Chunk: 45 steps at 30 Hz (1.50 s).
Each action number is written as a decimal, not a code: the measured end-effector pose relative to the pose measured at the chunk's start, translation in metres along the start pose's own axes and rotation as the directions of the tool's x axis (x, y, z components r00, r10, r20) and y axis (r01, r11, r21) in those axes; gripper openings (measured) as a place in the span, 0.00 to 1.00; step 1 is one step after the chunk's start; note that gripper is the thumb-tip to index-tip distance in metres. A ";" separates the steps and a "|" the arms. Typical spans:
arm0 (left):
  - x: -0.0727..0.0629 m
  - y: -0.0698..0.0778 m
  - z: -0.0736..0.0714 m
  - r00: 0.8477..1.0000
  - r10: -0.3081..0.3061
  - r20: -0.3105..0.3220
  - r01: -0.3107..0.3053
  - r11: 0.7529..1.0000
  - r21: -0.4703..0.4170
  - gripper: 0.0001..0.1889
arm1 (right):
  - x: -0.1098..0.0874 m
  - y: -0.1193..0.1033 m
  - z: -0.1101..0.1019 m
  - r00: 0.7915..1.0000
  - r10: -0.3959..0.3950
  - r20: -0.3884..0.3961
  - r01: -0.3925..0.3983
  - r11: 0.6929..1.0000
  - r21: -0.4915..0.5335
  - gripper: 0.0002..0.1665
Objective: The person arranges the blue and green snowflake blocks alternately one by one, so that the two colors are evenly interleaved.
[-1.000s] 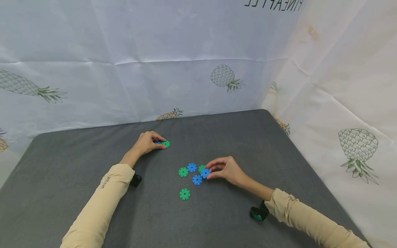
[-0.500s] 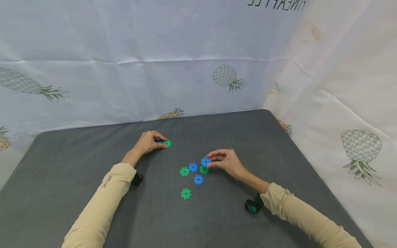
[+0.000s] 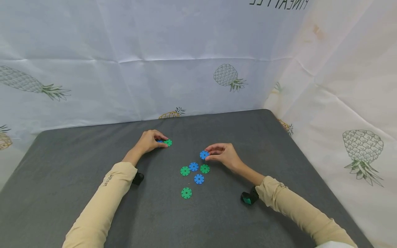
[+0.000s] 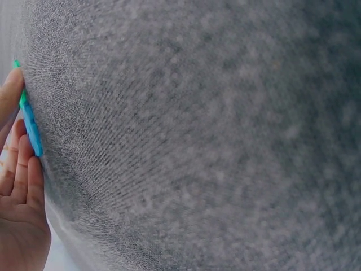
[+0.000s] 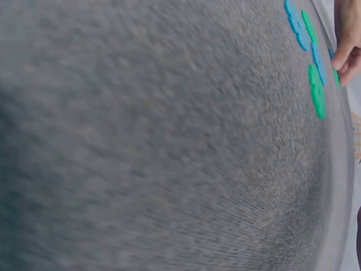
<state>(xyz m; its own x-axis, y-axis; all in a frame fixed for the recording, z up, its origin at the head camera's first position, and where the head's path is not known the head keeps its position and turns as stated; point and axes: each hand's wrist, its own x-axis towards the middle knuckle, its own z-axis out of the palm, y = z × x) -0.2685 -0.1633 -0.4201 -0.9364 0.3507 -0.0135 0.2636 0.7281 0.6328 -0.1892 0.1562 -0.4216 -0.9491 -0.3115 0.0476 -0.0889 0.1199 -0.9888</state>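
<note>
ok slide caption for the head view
Left hand holds a green disc and a blue disc; right hand, a second blue disc.

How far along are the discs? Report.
Seemingly done: a green disc and blue disc meet, held by the left hand. In hand: the right hand pinches another blue disc. Remaining, probably: three green discs and two blue ones, unheld on the table.

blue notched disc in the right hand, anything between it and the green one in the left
Nothing visible stands between them; in the head view only dark grey tabletop shows between the blue notched disc and the green notched disc in the left hand.
</note>
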 end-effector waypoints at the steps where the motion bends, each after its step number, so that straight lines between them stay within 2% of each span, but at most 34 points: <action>1: 0.000 0.000 0.000 1.000 0.002 0.002 -0.002 1.000 -0.003 0.15 | 0.001 0.000 0.000 1.000 0.003 -0.002 -0.003 1.000 -0.003 0.19; 12: -0.001 -0.002 0.003 1.000 0.012 -0.004 -0.012 1.000 0.002 0.15 | 0.018 0.009 -0.001 1.000 0.009 -0.003 -0.009 1.000 -0.014 0.20; 19: -0.003 -0.002 0.000 1.000 0.019 0.006 -0.019 0.999 -0.029 0.14 | 0.032 0.014 0.006 1.000 0.019 -0.020 -0.019 1.000 -0.020 0.20; 23: -0.005 -0.001 -0.002 0.999 0.044 -0.006 -0.044 0.998 -0.033 0.15 | 0.041 0.016 0.011 1.000 0.015 -0.024 -0.015 1.000 0.006 0.21; 28: -0.002 0.001 0.000 1.000 0.017 0.008 -0.017 1.000 -0.014 0.14 | 0.052 0.016 0.016 0.999 0.031 -0.021 -0.030 0.999 0.026 0.20; 41: -0.001 0.005 -0.007 1.000 0.021 0.023 -0.022 1.000 0.019 0.14 | 0.081 0.010 0.033 0.995 0.101 -0.009 -0.099 0.987 0.126 0.22; 45: 0.002 0.006 -0.005 0.999 -0.018 0.046 0.017 0.999 0.029 0.15 | 0.086 0.014 0.036 0.993 0.119 -0.014 -0.115 0.983 0.146 0.22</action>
<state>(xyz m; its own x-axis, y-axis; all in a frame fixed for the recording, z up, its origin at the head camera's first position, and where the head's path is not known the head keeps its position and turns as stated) -0.2700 -0.1612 -0.4122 -0.9293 0.3643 -0.0603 0.2545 0.7504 0.6101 -0.2611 0.0967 -0.4360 -0.9571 -0.2816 -0.0679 0.0660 0.0165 -0.9977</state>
